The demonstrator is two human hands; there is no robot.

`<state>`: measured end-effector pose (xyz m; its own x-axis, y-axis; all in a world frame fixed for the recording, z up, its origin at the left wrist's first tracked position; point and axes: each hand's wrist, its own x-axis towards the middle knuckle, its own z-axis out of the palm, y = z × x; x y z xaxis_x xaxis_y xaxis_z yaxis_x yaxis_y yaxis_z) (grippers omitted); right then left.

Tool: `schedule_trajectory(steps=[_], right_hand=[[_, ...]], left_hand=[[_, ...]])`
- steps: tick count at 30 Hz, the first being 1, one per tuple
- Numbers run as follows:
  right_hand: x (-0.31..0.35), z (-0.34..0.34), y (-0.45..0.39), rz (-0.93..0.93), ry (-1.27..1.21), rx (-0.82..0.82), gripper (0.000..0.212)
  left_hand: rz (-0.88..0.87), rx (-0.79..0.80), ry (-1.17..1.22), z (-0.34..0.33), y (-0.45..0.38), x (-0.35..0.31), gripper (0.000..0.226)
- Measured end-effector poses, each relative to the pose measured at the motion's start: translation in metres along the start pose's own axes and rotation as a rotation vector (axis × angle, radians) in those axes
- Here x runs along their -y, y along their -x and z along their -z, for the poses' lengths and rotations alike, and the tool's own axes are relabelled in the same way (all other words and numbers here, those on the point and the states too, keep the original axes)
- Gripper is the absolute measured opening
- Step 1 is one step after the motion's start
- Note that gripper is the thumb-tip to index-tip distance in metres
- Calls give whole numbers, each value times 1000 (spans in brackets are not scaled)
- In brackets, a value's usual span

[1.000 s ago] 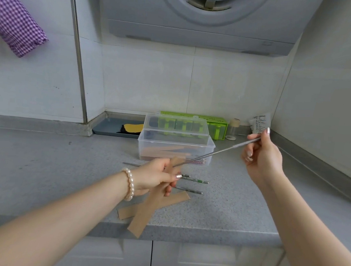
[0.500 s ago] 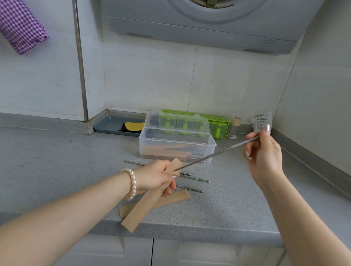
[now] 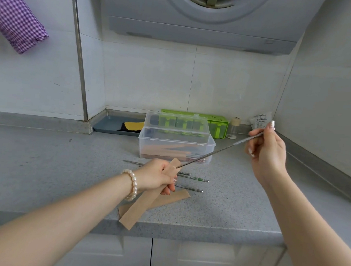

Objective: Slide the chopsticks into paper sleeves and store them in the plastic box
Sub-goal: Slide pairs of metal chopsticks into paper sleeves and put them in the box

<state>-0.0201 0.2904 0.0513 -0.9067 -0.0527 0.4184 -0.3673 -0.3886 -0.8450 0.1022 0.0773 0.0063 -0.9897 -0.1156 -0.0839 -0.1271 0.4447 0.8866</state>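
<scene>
My left hand [image 3: 156, 177] grips a brown paper sleeve [image 3: 143, 202] that slants down toward the counter's front edge. My right hand [image 3: 265, 152] pinches the top end of a metal chopstick [image 3: 211, 152], whose tip sits at the sleeve's upper mouth. Several more metal chopsticks [image 3: 191, 178] lie on the counter just behind my left hand. Another brown sleeve [image 3: 172, 198] lies flat under the held one. The clear plastic box [image 3: 176, 147] stands open behind them, with sleeved chopsticks inside.
A green holder [image 3: 216, 126] and a small jar [image 3: 233, 128] stand at the back wall, with a white packet [image 3: 260, 121] in the right corner. A grey tray [image 3: 112, 124] lies at the back left. A range hood [image 3: 203, 13] hangs overhead.
The chopstick's tip has come to the sleeve's mouth, and the held sleeve has tilted and shifted slightly left. My right hand has barely moved.
</scene>
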Motion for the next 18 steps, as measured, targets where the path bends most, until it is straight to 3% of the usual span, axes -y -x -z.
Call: schedule_trajectory(steps=[8, 18], right_hand=[[2, -5, 4, 63, 50, 54, 50], [-3, 5, -2, -45, -32, 25, 48]], left_hand=[[1, -3, 10, -3, -1, -1, 1], [-35, 82, -116, -1, 1, 0, 7]])
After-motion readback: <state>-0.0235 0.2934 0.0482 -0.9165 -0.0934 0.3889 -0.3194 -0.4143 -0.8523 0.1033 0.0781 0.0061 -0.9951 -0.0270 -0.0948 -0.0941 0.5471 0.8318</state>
